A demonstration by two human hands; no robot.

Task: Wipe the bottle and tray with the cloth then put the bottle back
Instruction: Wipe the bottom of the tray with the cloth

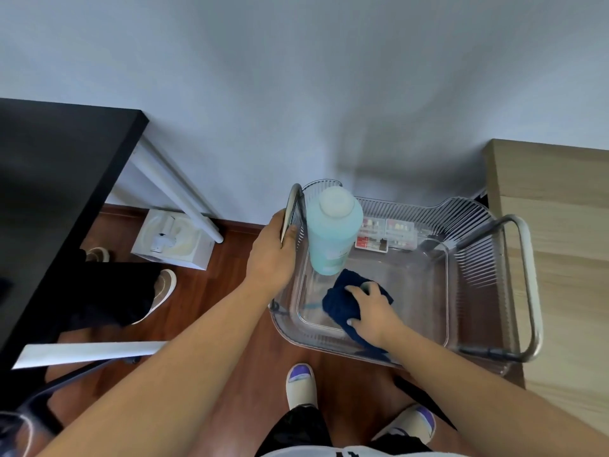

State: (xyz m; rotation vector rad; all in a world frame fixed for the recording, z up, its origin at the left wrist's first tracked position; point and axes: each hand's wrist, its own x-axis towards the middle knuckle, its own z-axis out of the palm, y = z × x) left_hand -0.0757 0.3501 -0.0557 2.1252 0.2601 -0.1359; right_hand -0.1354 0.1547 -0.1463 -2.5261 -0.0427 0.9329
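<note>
A clear ribbed plastic tray (461,291) sits on a cart with metal handles. A tall pale-blue bottle (333,232) with a white cap stands upright in the tray's far left corner. My left hand (272,255) grips the left metal handle (291,209) of the cart. My right hand (374,311) presses a dark blue cloth (339,301) flat on the tray's floor, just in front of the bottle. Part of the cloth is hidden under my palm.
A small clear box of coloured bits (387,234) lies at the tray's back. A black table (49,192) stands to the left, a wooden cabinet (560,258) to the right. A white box (174,239) rests on the floor. Another person's legs and shoes (161,291) are at left.
</note>
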